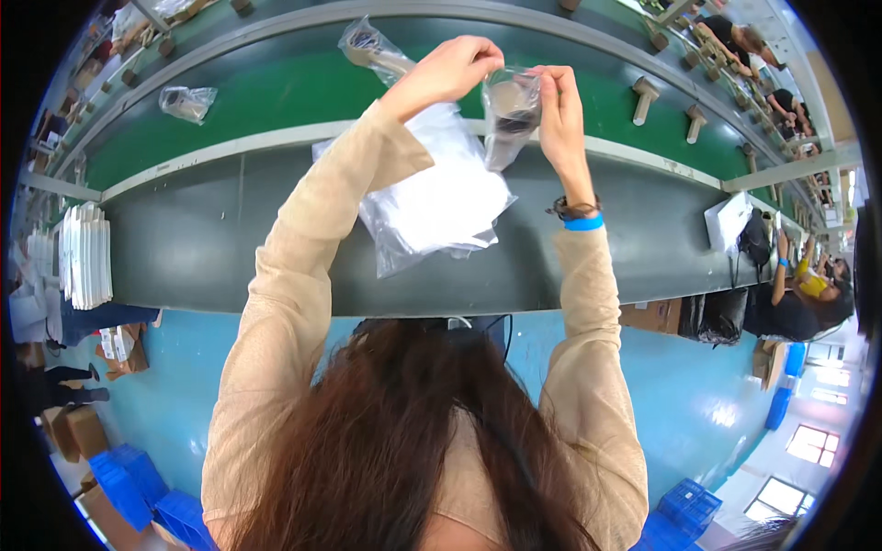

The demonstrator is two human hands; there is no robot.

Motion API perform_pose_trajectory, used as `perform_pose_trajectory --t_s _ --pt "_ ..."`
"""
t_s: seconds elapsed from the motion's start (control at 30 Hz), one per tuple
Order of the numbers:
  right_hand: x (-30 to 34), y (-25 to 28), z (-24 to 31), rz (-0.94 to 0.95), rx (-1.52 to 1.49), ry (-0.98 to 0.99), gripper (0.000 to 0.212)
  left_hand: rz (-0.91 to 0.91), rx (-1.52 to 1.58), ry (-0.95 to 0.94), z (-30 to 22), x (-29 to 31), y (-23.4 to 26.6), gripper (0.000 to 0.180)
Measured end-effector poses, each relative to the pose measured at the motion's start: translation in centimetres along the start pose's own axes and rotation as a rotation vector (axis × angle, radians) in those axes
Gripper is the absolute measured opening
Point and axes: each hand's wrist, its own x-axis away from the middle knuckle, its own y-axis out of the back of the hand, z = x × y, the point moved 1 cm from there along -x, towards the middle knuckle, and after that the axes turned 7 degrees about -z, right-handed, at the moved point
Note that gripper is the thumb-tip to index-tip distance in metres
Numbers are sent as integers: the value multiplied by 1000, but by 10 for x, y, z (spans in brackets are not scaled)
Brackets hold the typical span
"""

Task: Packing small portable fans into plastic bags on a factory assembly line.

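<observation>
Both hands are raised over the near edge of the green belt, at a clear plastic bag (505, 145). Inside the bag is an object with a round beige face (508, 95) and a dark part below it; its exact kind is unclear. My left hand (457, 70) pinches the bag's upper left edge. The fingers of my right hand (562, 115) close on its upper right edge. Below my hands lies a stack of clear and white plastic bags (436, 197) on the dark table (634, 220). Left of them, another bagged item with a handle (375, 50) rests on the belt.
The green belt (276, 87) carries a small bagged item (187, 104) at left and beige, handled items (644, 99) at right. White flat packs (84, 257) stand at the table's left end. A white bag (729, 220) lies at the right end, near other people.
</observation>
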Motion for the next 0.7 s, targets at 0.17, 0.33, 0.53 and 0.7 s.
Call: perform_pose_trajectory --t_s 0.17,0.33,0.53,0.7 --pt "-64 -16 -69 -292 357 10 21 -37 1 77 61 -94 -27 25" --pt "-134 -46 -136 -263 526 -177 26 -238 124 192 114 -131 -44 29" --pt "-155 -32 -245 -155 654 -392 36 -256 -123 -146 48 -53 -61 27" --pt "-157 -48 -232 -107 695 -213 37 50 -280 -69 -26 99 -37 14"
